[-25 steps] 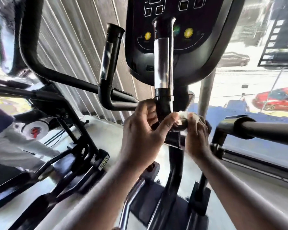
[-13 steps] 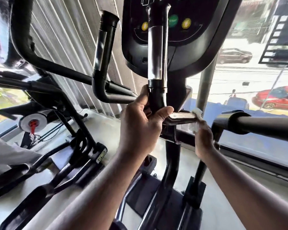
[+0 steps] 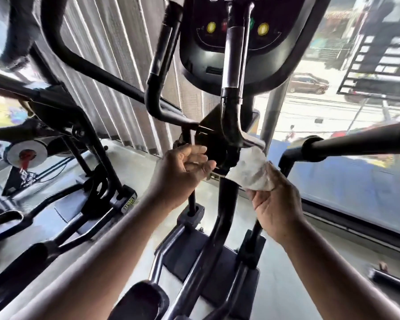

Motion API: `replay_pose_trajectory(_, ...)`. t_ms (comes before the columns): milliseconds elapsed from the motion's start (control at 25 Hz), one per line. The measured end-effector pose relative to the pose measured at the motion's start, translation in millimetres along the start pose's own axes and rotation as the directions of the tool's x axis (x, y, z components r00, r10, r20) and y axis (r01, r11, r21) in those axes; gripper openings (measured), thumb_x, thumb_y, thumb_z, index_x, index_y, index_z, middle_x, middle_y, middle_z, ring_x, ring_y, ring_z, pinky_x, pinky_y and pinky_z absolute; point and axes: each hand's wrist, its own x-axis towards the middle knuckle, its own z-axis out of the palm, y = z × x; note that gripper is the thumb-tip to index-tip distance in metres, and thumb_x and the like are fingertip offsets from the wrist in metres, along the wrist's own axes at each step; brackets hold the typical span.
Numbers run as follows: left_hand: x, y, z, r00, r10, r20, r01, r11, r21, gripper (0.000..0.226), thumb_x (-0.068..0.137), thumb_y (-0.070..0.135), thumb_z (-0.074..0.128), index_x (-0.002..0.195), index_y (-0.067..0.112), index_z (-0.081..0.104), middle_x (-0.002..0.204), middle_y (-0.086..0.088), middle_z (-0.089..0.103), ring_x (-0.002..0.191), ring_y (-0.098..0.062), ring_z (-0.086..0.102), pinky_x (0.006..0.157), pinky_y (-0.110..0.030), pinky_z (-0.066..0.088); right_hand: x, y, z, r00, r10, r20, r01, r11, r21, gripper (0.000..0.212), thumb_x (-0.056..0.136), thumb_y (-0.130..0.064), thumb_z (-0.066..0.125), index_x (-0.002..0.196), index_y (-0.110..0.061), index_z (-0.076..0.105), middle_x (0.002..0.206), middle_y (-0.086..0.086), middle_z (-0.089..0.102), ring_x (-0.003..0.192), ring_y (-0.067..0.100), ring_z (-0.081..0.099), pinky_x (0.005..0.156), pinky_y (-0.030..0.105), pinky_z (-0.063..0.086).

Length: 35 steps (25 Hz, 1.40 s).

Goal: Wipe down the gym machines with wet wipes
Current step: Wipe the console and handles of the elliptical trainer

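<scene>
The right hand has its grip closed on a crumpled white wet wipe, bunched so a thick pad meets the lower bend of the black-and-chrome upright handlebar below the black console. The left hand hovers loosely curled and empty beside the black joint bracket, probably ready to steady it.

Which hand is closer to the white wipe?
Right. The right hand pinches the wipe from below; the left hand hovers apart, across the black post.
</scene>
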Motion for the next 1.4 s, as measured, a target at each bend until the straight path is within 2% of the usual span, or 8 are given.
replay_pose_trajectory(120, -38.5, -32.8, -13.5, 0.974, -0.167, 0.155, 0.184, 0.977, -0.105, 0.055, 0.085, 0.044, 0.086, 0.129, 0.014, 0.072, 0.114, 0.003, 0.079, 0.098, -0.005, 0.075, 0.088, -0.038, 0.064, -55.5, 6.9, -0.4, 0.989, 0.138, 0.058, -0.141, 0.988, 0.060, 0.040, 0.106, -0.024, 0.052, 0.141, -0.004, 0.057, 0.138, 0.018, 0.066, 0.121, 0.032, 0.067, 0.106, 0.048, 0.054)
replay_pose_trajectory(320, -101.1, -59.7, 7.2, 0.861, -0.242, 0.448, 0.420, 0.834, -0.357, 0.055, 0.081, 0.050, 0.086, 0.117, 0.011, 0.073, 0.107, -0.005, 0.080, 0.102, -0.021, 0.077, 0.090, -0.044, 0.063, -122.6, 44.8, -5.9, 0.985, 0.172, -0.023, -0.173, 0.956, -0.239, 0.039, 0.102, -0.023, 0.060, 0.135, -0.004, 0.067, 0.132, 0.016, 0.070, 0.114, 0.030, 0.069, 0.091, 0.037, 0.058)
replay_pose_trajectory(480, -131.1, -67.3, 17.8, 0.895, -0.294, 0.336, 0.425, 0.792, -0.438, 0.021, 0.095, 0.021, 0.078, 0.100, 0.001, 0.074, 0.093, -0.014, 0.079, 0.084, -0.025, 0.075, 0.081, -0.042, 0.066, -156.4, 46.2, -15.0, 0.989, 0.124, -0.079, -0.146, 0.899, -0.413, 0.026, 0.103, -0.023, 0.060, 0.120, -0.012, 0.077, 0.113, 0.009, 0.077, 0.088, 0.017, 0.073, 0.064, 0.027, 0.058)
replay_pose_trajectory(680, -152.4, -55.1, 6.1, 0.900, -0.322, 0.294, 0.427, 0.788, -0.443, 0.026, 0.101, 0.029, 0.070, 0.096, 0.004, 0.073, 0.095, -0.012, 0.080, 0.090, -0.028, 0.078, 0.076, -0.034, 0.064, -175.4, 30.3, -32.6, 0.995, 0.090, -0.048, -0.102, 0.848, -0.520, 0.023, 0.099, -0.027, 0.065, 0.117, -0.020, 0.078, 0.112, 0.002, 0.077, 0.094, 0.016, 0.071, 0.084, 0.039, 0.057)
replay_pose_trajectory(880, -177.0, -25.1, 9.5, 0.906, -0.365, 0.215, 0.422, 0.822, -0.382, 0.030, 0.103, 0.032, 0.067, 0.101, 0.003, 0.071, 0.101, -0.020, 0.078, 0.087, -0.028, 0.077, 0.082, -0.045, 0.064, -182.6, 14.7, -45.7, 0.958, 0.198, 0.208, -0.030, 0.790, -0.613, 0.052, 0.077, -0.027, 0.089, 0.125, -0.022, 0.069, 0.107, 0.005, 0.077, 0.101, 0.023, 0.074, 0.089, 0.043, 0.060)
replay_pose_trajectory(1200, -229.7, 2.1, 35.3, 0.882, -0.471, -0.007, 0.451, 0.848, -0.279, 0.040, 0.099, 0.034, 0.071, 0.102, -0.005, 0.068, 0.088, -0.017, 0.073, 0.078, -0.022, 0.071, 0.066, -0.033, 0.059, -168.2, 7.0, -103.3, 0.839, 0.291, 0.460, 0.046, 0.804, -0.593, 0.022, 0.076, 0.002, 0.085, 0.090, -0.006, 0.070, 0.091, 0.007, 0.077, 0.083, 0.022, 0.073, 0.069, 0.030, 0.057)
replay_pose_trajectory(1280, -250.8, 1.9, 39.5, 0.857, -0.507, -0.094, 0.464, 0.838, -0.287, 0.039, 0.099, 0.035, 0.071, 0.099, -0.003, 0.066, 0.089, -0.017, 0.072, 0.082, -0.030, 0.070, 0.072, -0.042, 0.058, -165.3, 15.0, -114.1, 0.832, 0.312, 0.459, 0.000, 0.827, -0.562, 0.012, 0.081, 0.002, 0.078, 0.086, -0.005, 0.069, 0.084, 0.006, 0.075, 0.076, 0.017, 0.071, 0.065, 0.024, 0.057)
replay_pose_trajectory(1400, -289.1, 6.8, 30.7, 0.787, -0.565, -0.247, 0.503, 0.820, -0.271, 0.026, 0.101, 0.032, 0.070, 0.091, 0.008, 0.065, 0.086, -0.015, 0.073, 0.082, -0.032, 0.071, 0.077, -0.050, 0.062, -175.2, 36.3, -116.9, 0.768, 0.469, 0.436, -0.272, 0.856, -0.440, 0.012, 0.091, -0.008, 0.070, 0.083, -0.017, 0.072, 0.094, 0.006, 0.075, 0.090, 0.022, 0.072, 0.081, 0.037, 0.060)
